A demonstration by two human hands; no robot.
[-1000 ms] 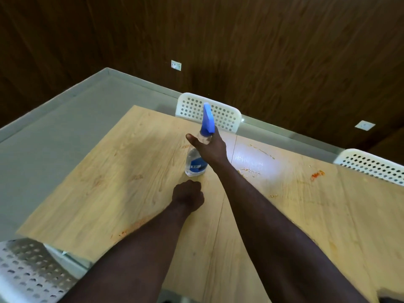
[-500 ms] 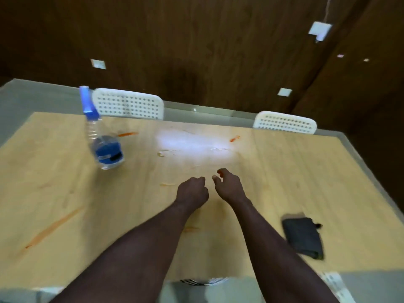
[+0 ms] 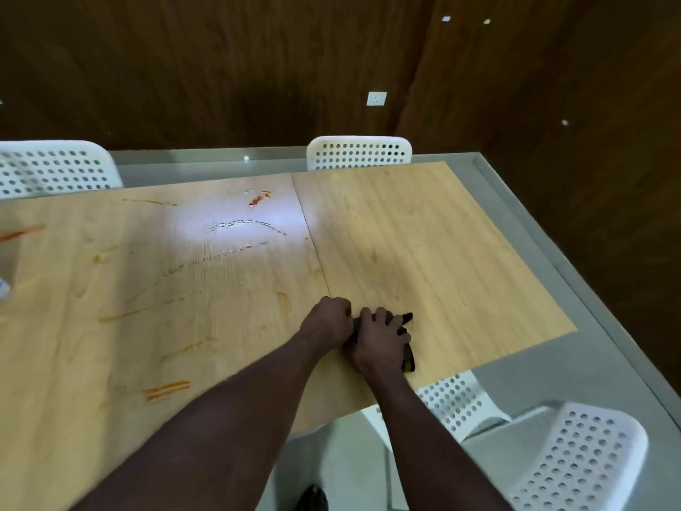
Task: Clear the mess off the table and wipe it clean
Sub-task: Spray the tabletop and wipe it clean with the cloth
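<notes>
While no wiping has started, this looks like the cloth-pickup step: right hand (image 3: 379, 339) sits on the cloth (image 3: 407, 319) near the table (image 3: 423, 252) front edge, fingers curled over it, gripping. Left hand (image 3: 326, 320) is fisted against the cloth's left edge; can't tell if it holds it. Next move, I'd say: bunch cloth, sweep left through the orange streaks (image 3: 167, 389), then out to the wet droplets (image 3: 247, 225) and the red smear (image 3: 258, 199).

Room fittings, placed relative to the pale wood-grain table (image 3: 423, 234).
- Wall (image 3: 221, 68): dark brown wood panelling, beyond the far edge; white socket plate (image 3: 376, 98).
- Floor (image 3: 608, 289): grey, all around.
- Chairs: white, perforated. Two at the far side (image 3: 359, 153) (image 3: 51, 167), two at the near right corner (image 3: 457, 403) (image 3: 582, 459).
- Light: bright glare (image 3: 236, 223) on the tabletop.
</notes>
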